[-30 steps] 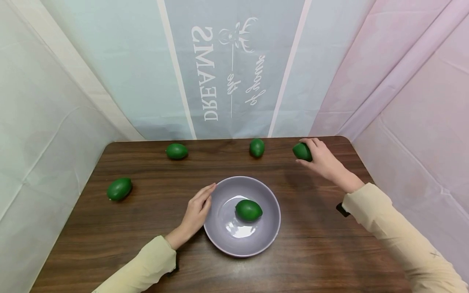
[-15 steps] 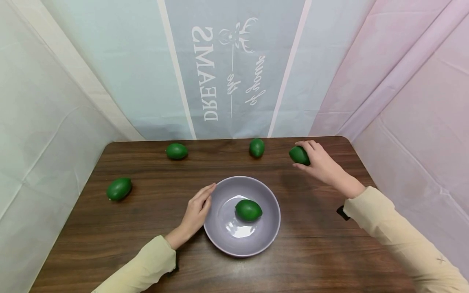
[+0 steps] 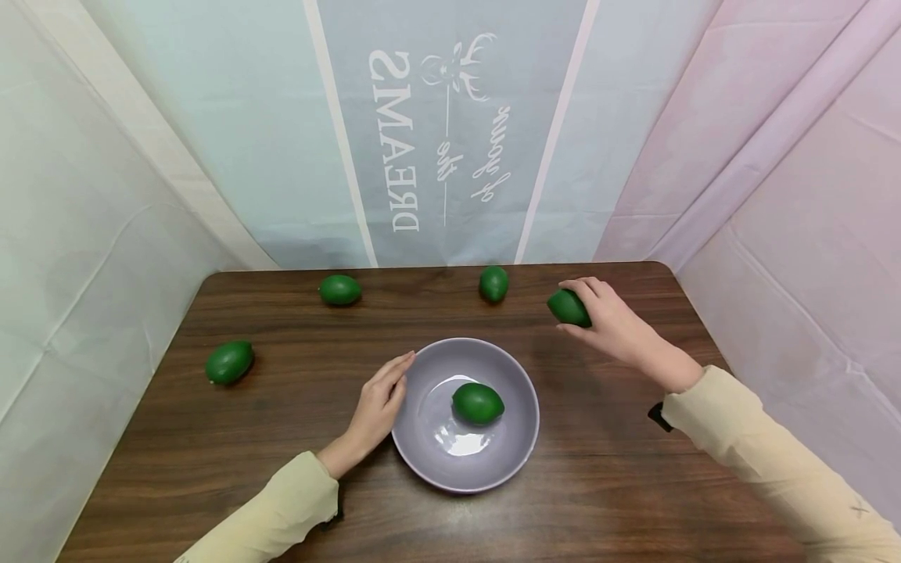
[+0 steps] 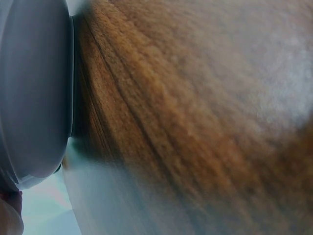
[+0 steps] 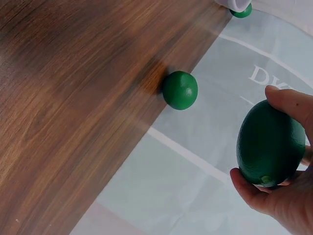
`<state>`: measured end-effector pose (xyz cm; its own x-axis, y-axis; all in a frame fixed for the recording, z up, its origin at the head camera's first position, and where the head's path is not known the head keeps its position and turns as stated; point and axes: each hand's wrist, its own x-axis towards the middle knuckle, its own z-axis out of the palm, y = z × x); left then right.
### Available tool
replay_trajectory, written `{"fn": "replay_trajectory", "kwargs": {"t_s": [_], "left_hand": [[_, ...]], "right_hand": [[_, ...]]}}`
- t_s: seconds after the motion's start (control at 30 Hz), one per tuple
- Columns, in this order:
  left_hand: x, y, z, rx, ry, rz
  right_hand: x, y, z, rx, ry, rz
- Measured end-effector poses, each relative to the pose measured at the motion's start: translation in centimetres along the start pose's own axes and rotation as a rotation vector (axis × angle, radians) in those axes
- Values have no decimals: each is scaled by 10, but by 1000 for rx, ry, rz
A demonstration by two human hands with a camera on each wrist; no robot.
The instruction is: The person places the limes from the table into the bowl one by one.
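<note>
Holding a shiny, dark green, lemon-shaped fruit (image 3: 568,308) in the right-hand grip (image 3: 615,324), up above the back right part of a dark brown wooden tabletop (image 3: 598,485). Poking one end of that fruit out to the left, past the fingertips. Squeezing it with the thumb on one side and the bent fingers on the other, spread only as wide as the fruit. Laying the left-hand grip (image 3: 375,407) against the left side of a round, shiny, grey-purple bowl (image 3: 517,446), with fingers almost straight. Showing a second green fruit (image 3: 478,403) inside the bowl. Showing on the tabletop a third green fruit (image 3: 493,283) at the back, a fourth green fruit (image 3: 340,290) farther left, and a fifth green fruit (image 3: 229,362) near the left edge.
</note>
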<state>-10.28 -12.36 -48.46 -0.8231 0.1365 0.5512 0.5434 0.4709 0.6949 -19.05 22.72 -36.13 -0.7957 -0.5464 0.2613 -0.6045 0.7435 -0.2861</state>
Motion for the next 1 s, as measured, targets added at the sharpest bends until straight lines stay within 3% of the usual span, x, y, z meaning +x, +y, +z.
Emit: {"fn": "replay_trajectory", "kwargs": {"t_s": [0.37,1.0], "left_hand": [[0,1,0,-4,-7,-6],[-1,0,0,-6,-7,-7]], "right_hand": [[-2,-10,1,-15,77,-113],[-6,-32,1,18,83,-169]]}}
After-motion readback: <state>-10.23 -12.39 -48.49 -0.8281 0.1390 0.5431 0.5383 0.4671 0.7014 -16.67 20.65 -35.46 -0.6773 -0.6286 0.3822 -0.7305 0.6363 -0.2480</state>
